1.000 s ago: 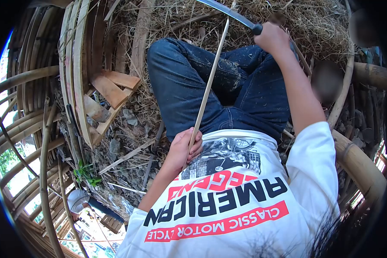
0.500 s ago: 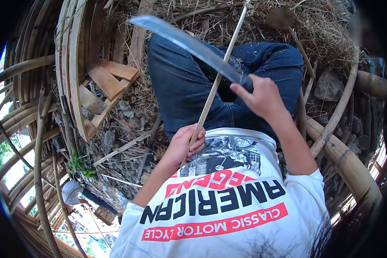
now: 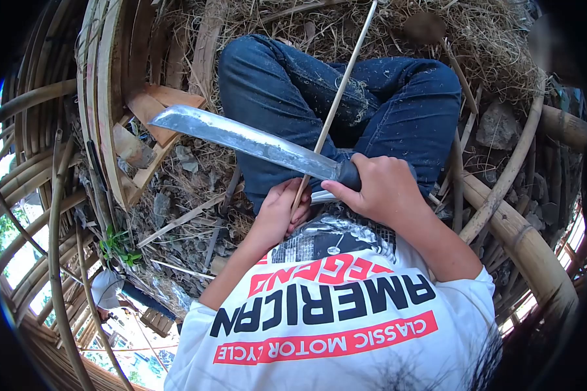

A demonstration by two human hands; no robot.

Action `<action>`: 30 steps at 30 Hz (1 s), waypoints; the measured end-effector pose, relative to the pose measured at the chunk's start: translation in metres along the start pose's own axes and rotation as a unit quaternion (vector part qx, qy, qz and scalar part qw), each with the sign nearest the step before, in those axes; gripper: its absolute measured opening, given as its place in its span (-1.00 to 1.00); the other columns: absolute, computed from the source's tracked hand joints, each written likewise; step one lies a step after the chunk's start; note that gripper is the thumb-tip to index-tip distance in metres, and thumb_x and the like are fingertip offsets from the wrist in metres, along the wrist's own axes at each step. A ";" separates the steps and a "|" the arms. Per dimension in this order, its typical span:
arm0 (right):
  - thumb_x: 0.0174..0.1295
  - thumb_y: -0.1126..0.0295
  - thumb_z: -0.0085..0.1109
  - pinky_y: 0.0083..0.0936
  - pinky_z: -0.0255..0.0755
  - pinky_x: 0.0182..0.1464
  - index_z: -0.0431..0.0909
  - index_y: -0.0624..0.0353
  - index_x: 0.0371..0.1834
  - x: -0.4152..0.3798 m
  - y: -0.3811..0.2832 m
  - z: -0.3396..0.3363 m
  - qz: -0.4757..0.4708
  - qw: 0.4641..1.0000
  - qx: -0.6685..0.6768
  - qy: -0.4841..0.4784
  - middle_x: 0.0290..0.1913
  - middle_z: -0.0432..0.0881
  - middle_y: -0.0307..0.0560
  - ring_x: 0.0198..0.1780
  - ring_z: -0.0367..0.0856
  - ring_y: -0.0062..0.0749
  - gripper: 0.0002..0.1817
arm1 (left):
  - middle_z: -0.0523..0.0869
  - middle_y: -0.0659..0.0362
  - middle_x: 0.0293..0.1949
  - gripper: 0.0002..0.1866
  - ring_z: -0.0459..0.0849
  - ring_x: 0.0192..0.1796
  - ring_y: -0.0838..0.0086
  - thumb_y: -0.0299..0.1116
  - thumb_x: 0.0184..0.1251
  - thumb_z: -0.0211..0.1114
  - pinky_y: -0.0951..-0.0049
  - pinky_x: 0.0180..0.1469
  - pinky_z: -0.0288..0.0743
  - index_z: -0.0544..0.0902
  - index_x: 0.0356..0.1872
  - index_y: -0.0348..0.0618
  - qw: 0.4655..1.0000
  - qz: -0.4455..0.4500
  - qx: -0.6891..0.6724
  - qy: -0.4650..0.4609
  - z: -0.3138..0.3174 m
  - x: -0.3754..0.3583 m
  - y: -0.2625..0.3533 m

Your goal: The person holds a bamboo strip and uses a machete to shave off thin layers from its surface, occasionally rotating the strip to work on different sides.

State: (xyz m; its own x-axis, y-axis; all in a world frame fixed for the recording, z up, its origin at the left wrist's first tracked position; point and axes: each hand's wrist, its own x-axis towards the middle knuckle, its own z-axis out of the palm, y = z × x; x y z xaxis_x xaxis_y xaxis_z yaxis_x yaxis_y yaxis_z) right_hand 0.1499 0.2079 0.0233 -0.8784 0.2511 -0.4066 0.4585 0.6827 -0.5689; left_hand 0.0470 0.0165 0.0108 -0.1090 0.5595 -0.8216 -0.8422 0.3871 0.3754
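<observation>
Nearest us: white T-shirt (image 3: 346,329), printed. Our left hand (image 3: 282,212) has its fingers curled together around the lower part of a slender bamboo strip (image 3: 343,88), by the shirt hem. Our right hand (image 3: 385,189) has its fingers wrapped round the dark handle of a machete (image 3: 244,140), thumb near the blade base. Blade crosses the strip just above our left hand, tip toward our left; we can't tell if they touch. Strip slants up between our jeans-clad legs (image 3: 261,91). Beyond: dry fibrous shavings (image 3: 489,58), rock (image 3: 497,127) and thick bamboo pole (image 3: 525,244) on our right, wooden planks (image 3: 114,75) on our left. Farthest: another person (image 3: 105,289), lower left.
</observation>
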 end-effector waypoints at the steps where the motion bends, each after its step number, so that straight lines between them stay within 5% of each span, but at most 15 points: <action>1: 0.16 -0.31 0.18 -0.27 0.55 -0.48 0.60 0.31 -0.51 0.000 0.001 -0.001 0.000 1.000 0.000 -0.002 -0.63 0.61 0.14 -0.59 0.66 -0.03 -0.28 | 0.26 0.34 -0.74 -0.61 0.18 -0.76 0.66 -0.07 0.61 -0.11 0.61 -0.71 0.05 0.39 -0.36 -0.13 1.000 0.008 0.029 0.006 0.001 0.000 0.000; 15: 0.06 -0.31 0.29 -0.16 0.52 -0.44 0.57 0.30 -0.58 -0.003 0.002 -0.003 0.006 1.000 0.010 -0.005 -0.65 0.57 0.20 -0.56 0.64 0.09 -0.28 | 0.31 0.34 -0.72 -0.58 0.20 -0.74 0.68 -0.07 0.64 -0.15 0.62 -0.67 0.07 0.43 -0.37 -0.14 0.983 0.038 0.147 0.101 0.022 -0.010 0.006; 22: 0.12 -0.41 0.12 -0.16 0.57 -0.39 0.65 0.26 -0.56 0.026 0.038 -0.019 0.095 0.994 -0.022 0.047 -0.61 0.63 0.14 -0.51 0.70 0.02 -0.21 | 0.25 0.37 -0.73 -0.59 0.15 -0.73 0.69 -0.12 0.65 -0.21 0.64 -0.65 0.06 0.40 -0.38 -0.12 0.987 0.074 0.138 0.037 0.011 -0.006 -0.003; 30: 0.15 -0.37 0.12 -0.16 0.54 -0.36 0.63 0.28 -0.57 0.047 0.043 -0.023 0.052 0.995 -0.075 0.049 -0.58 0.63 0.17 -0.44 0.68 0.07 -0.23 | 0.24 0.37 -0.73 -0.60 0.15 -0.73 0.68 -0.11 0.65 -0.22 0.64 -0.66 0.07 0.36 -0.38 -0.12 0.997 0.045 0.063 0.017 0.004 -0.006 -0.002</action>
State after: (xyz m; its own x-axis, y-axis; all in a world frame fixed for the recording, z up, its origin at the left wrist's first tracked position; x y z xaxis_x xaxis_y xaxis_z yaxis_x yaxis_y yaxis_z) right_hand 0.1257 0.2649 -0.0040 -0.8399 0.3853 -0.3823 0.5281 0.7427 -0.4117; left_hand 0.0510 0.0155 0.0165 -0.2005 0.5727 -0.7949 -0.7550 0.4267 0.4979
